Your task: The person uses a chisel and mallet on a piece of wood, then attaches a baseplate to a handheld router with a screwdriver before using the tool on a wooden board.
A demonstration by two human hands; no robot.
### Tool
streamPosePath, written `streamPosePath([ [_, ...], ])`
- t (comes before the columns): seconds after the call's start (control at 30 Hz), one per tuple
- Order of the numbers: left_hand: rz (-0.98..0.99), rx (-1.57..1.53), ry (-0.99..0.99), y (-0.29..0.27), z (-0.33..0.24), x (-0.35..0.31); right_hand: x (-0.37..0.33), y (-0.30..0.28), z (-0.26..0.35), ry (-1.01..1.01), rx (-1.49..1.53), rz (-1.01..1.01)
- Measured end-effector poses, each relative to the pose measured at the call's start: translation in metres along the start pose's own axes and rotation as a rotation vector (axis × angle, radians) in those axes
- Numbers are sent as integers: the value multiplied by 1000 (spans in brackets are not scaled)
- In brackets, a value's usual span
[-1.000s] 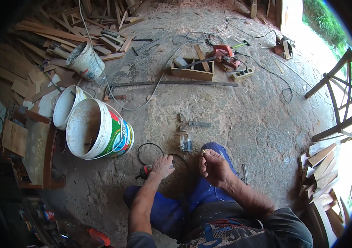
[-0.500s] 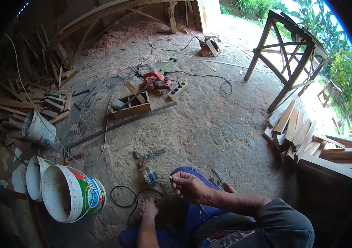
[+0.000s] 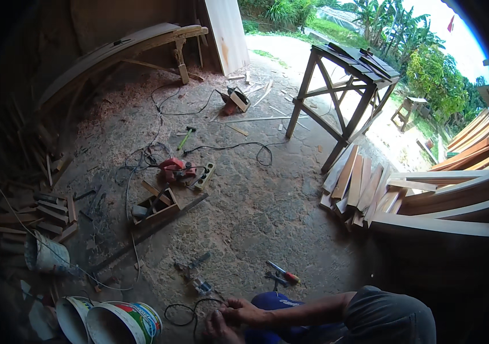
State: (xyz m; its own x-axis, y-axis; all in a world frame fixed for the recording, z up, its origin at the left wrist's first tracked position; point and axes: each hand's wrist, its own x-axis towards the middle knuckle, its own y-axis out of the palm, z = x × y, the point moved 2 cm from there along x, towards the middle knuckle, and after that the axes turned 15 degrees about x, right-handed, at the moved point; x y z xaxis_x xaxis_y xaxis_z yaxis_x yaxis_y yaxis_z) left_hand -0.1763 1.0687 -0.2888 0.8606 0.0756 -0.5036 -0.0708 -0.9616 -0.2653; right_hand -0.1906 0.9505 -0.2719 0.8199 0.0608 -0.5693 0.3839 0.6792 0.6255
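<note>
My right hand [image 3: 243, 312] and my left hand [image 3: 219, 328] are close together at the lower edge, over my blue-clad knee. The fingers of both look bent and pressed together; whatever is between them is too small or hidden to make out. Just beyond lies a small power tool [image 3: 201, 285] with a clear and bluish body, and a black cord [image 3: 178, 315] loops beside it. A screwdriver [image 3: 284, 273] with a red and yellow handle rests on the floor to the right, next to a small dark metal piece [image 3: 276, 280].
Two buckets [image 3: 148, 321] stand at lower left, with another bucket [image 3: 47, 253] behind. A wooden toolbox [image 3: 163, 217], red power tool [image 3: 176, 171] and power strip [image 3: 205, 176] sit mid-floor. Timber [image 3: 359, 183] is stacked right, near a tall wooden stand [image 3: 345, 94]; cords cross the floor.
My head view has shifted up and to the right. The left hand has come up from the floor by the cord to meet the right hand, which held up a small item.
</note>
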Motion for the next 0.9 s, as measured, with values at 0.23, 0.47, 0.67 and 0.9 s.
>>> streamPosePath([
  [0.23, 106, -5, 30, -20, -94, -47, -102, 9, 84, -85, -403, 95],
  [0.47, 115, 79, -20, -9, -117, -66, -188, -142, 401, -368, -471, -316],
  [0.67, 1, -196, -142, 135, -221, -128, -203, -399, 780, -1110, -743, -981],
  [0.9, 277, -633, 52, 330, -380, -131, -299, -656, 1014, -743, -1752, -1533],
])
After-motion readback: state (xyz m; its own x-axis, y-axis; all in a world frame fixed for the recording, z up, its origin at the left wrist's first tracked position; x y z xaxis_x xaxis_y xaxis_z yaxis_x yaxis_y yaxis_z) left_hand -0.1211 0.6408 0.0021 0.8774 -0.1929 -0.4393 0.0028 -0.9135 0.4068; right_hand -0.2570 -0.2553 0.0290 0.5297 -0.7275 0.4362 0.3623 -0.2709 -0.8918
